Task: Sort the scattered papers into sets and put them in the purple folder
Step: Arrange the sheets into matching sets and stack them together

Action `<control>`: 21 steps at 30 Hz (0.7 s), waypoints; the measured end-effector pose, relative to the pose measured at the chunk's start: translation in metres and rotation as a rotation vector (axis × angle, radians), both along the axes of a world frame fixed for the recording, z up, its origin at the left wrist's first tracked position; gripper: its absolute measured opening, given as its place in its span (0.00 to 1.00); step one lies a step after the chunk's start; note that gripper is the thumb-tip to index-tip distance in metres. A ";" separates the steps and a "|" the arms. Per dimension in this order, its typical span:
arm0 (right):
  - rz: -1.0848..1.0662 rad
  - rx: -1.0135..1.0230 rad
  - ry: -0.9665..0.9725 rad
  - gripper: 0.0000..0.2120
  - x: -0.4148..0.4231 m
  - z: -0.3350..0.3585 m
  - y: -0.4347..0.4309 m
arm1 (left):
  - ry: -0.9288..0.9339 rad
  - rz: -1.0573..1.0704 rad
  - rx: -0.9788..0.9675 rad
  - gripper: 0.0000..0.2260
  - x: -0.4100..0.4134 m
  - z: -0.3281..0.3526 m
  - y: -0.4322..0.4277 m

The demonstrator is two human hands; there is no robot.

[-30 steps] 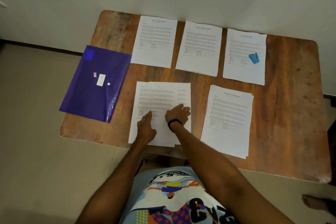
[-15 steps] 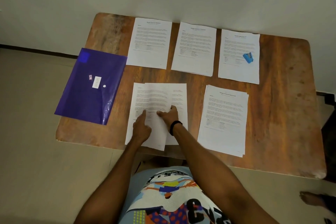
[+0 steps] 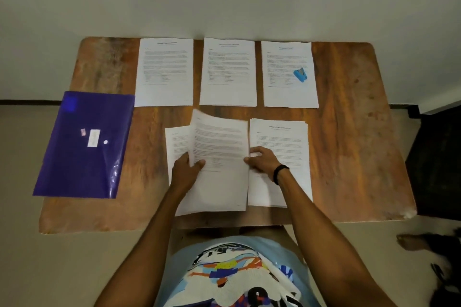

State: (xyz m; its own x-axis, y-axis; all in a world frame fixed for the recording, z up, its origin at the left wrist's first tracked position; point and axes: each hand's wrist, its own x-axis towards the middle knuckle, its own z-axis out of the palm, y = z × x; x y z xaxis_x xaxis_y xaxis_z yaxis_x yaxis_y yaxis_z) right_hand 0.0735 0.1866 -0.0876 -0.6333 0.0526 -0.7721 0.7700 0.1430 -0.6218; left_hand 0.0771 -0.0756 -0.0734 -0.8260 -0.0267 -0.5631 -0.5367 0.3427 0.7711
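Sorting continued: your left hand (image 3: 185, 172) and right hand (image 3: 262, 162), flat on the near-edge pile (image 3: 175, 142) a second earlier, each pinched a side of its top sheet (image 3: 219, 147), now lifted; the purple folder (image 3: 84, 144) lay at the table's (image 3: 349, 157) left edge.

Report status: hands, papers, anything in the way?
Left hand pinches raised sheets. Right hand at their right edge, grip unclear. Purple folder lies left, nothing on it.
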 end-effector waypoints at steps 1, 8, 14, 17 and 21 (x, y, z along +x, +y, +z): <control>0.036 0.229 0.015 0.22 0.000 -0.006 0.012 | 0.028 -0.012 -0.113 0.18 -0.002 -0.002 0.006; 0.200 0.750 0.205 0.47 -0.031 -0.025 0.094 | 0.033 -0.006 -0.359 0.16 -0.003 0.003 0.031; 0.470 0.881 0.104 0.64 -0.052 -0.039 0.146 | 0.017 0.030 -0.391 0.15 0.002 -0.004 0.038; 0.475 0.889 0.137 0.62 -0.053 -0.041 0.150 | -0.001 0.067 -0.391 0.16 0.003 -0.001 0.046; 0.524 0.933 0.170 0.55 -0.058 -0.035 0.146 | -0.034 0.102 -0.409 0.16 0.004 0.000 0.057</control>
State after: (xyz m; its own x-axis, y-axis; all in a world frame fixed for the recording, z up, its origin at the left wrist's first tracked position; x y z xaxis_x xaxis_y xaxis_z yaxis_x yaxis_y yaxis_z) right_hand 0.0156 0.3328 -0.1227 -0.8432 0.2655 -0.4675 0.3893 0.9013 -0.1902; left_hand 0.0809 -0.0187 -0.0731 -0.7888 -0.3338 -0.5161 -0.6062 0.5608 0.5639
